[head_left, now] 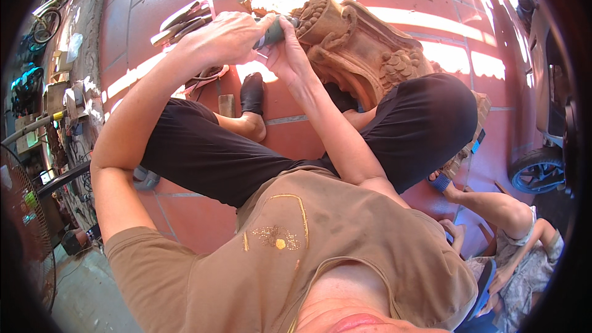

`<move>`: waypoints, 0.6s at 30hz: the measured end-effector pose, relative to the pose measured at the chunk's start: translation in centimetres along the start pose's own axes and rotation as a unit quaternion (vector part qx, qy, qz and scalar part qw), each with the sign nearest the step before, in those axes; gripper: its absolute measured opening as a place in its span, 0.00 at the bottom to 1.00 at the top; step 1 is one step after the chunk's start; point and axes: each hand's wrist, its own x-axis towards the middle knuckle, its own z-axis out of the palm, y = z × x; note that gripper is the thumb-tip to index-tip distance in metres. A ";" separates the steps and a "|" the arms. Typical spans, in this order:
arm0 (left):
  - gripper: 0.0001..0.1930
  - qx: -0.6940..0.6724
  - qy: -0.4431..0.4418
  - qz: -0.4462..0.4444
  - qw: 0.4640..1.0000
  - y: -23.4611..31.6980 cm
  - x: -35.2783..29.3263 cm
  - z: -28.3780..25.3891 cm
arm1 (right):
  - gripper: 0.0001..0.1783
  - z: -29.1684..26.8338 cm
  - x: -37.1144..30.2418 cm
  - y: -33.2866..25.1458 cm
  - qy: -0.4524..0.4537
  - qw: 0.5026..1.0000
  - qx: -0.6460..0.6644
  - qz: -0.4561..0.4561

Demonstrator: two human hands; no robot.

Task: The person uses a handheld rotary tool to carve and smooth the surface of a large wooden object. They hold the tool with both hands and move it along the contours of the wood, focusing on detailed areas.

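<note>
My left hand (227,38) is closed round the body of a grey-green rotary tool (270,32), which looks like a small handheld grinder. From the other side my right hand (287,57) grips the same tool near its front end. The tool's tip meets, or comes very close to, the left end of a carved wooden piece (364,43); the exact contact is too small to tell. Scrolls, beads and a flower-like relief cover this brown piece, which lies in front of my right leg.
A pink-rimmed container (209,7) with several long hand tools (185,23) stands left of my hands. A small wooden block (226,106) lies by my foot. At left is a fan (28,228); at right, a vehicle wheel (538,171) and another person (524,259) sitting.
</note>
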 end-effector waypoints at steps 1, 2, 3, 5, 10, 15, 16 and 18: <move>0.37 0.000 -0.006 -0.009 1.000 0.1 -0.1 -0.1 | 0.23 0.1 0.0 0.1 0.002 1.000 0.003 0.006; 0.38 0.000 -0.011 -0.017 1.000 0.1 -0.4 -0.2 | 0.23 0.2 0.0 0.3 0.004 1.000 0.006 0.013; 0.38 0.000 -0.016 -0.026 1.000 0.2 -0.6 -0.3 | 0.23 0.3 0.0 0.3 0.006 1.000 0.008 0.020; 0.38 -0.001 0.008 -0.008 1.000 -0.3 -0.5 0.2 | 0.23 0.5 0.0 0.2 0.007 1.000 -0.007 0.005; 0.37 0.002 0.028 0.016 0.999 -0.3 0.0 0.0 | 0.24 0.3 0.0 -0.3 0.000 1.000 -0.025 -0.018; 0.38 0.005 0.015 0.024 1.000 -0.7 0.6 0.2 | 0.25 -0.4 0.4 0.0 0.000 1.000 -0.020 -0.007; 0.39 0.018 0.010 0.024 1.000 -0.8 0.7 0.3 | 0.25 -0.4 0.5 0.2 0.003 1.000 -0.013 -0.003; 0.40 0.043 -0.003 0.022 0.999 -1.0 0.6 0.4 | 0.26 0.0 0.2 1.0 0.008 1.000 0.003 0.006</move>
